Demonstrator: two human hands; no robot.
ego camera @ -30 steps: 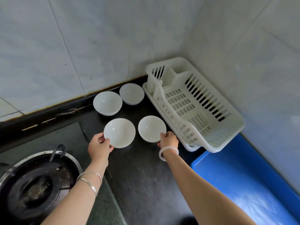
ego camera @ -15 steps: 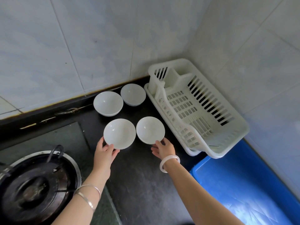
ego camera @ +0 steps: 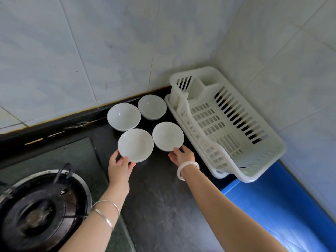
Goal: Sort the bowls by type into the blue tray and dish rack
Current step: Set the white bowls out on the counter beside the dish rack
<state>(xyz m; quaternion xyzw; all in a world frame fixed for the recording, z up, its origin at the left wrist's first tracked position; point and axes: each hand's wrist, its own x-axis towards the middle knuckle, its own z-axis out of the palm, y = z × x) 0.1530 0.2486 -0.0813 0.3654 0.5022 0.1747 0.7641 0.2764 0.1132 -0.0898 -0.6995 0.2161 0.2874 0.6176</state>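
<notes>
- Left hand [ego camera: 120, 166]: thumb and fingers pinch the near rim of the near-left bowl [ego camera: 135, 145], which sits on the dark counter [ego camera: 163, 197].
- Right hand [ego camera: 181, 154]: fingers straight and slightly spread, tips touching the near-right bowl [ego camera: 167, 136]; no grip.
- Far-left bowl [ego camera: 123, 116] and far-right bowl [ego camera: 151, 106]: by the wall, untouched.
- Dish rack [ego camera: 267, 153] and blue tray [ego camera: 272, 206]: at right, holding no bowls.
- Handling: the right fingers should curl under the rim, then lift straight up, because neighbouring rims sit close.
</notes>
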